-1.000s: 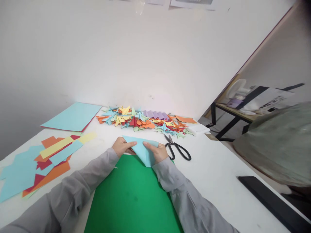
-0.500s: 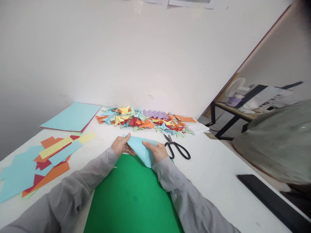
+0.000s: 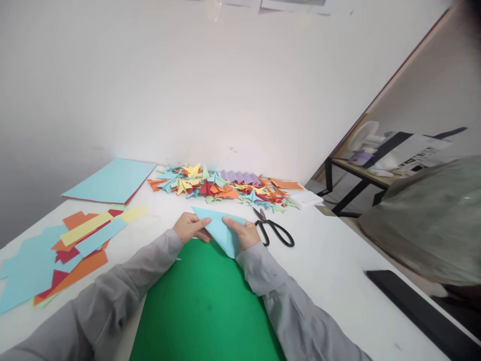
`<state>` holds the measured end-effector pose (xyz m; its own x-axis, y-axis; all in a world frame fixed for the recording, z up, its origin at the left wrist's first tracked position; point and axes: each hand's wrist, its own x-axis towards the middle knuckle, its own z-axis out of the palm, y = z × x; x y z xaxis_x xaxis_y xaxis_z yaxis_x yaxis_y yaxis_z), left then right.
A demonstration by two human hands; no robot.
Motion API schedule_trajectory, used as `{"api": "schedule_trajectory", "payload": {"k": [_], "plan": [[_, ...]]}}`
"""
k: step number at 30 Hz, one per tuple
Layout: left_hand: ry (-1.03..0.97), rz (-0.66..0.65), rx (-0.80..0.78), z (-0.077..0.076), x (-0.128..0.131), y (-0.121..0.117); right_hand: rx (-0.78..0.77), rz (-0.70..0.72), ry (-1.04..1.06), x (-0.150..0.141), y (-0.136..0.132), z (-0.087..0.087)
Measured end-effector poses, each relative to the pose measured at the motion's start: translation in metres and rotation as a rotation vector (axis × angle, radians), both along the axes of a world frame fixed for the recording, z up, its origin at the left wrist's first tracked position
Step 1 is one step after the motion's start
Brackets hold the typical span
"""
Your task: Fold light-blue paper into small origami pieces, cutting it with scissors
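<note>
A light blue sheet of paper [image 3: 224, 236], folded to a triangle with one point toward me, is held between both hands above the far end of a green sheet [image 3: 210, 306]. My left hand [image 3: 191, 228] grips its left side, thumb on top and fingers beneath. On the right side my right hand [image 3: 244, 233] pinches the paper, its thumb lying on the upper face. Black-handled scissors [image 3: 276, 228] lie just right of my right hand. Behind the hands is a heap of folded paper shapes [image 3: 214, 188] in many colours.
Paper offcuts [image 3: 82, 240] lie loosely at left, with a stack of blue and red sheets [image 3: 112, 180] behind them. A long black object [image 3: 421, 311] rests near the right table edge. Against the wall are orange squares [image 3: 287, 185]. A low shelf [image 3: 361, 170] stands beyond the table.
My left thumb has slid inward over the blue paper, and the paper's upper left corner now shows clear above it. My right hand has barely moved.
</note>
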<state>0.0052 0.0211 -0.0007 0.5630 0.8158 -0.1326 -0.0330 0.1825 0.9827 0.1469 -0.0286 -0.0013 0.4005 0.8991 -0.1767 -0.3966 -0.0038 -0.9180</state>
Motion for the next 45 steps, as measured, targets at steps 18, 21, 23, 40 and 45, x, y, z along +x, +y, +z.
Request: {"api": "schedule_trajectory", "payload": {"k": [18,21,23,40,45], "plan": [[0.047,-0.138,0.056,0.002,0.001,-0.003,0.013,0.006,0.028,0.002,0.004,-0.008],[0.047,-0.135,0.075,0.002,0.001,-0.004,0.021,-0.008,0.05,0.001,0.004,-0.006],[0.05,-0.135,0.092,0.002,0.002,-0.005,0.026,-0.017,0.066,0.0,0.003,-0.005],[0.104,-0.158,0.171,0.005,0.003,-0.007,0.055,-0.024,0.076,-0.007,-0.003,0.002],[0.121,-0.184,0.21,0.005,0.002,-0.008,0.058,-0.027,0.083,-0.008,-0.004,0.004]]}}
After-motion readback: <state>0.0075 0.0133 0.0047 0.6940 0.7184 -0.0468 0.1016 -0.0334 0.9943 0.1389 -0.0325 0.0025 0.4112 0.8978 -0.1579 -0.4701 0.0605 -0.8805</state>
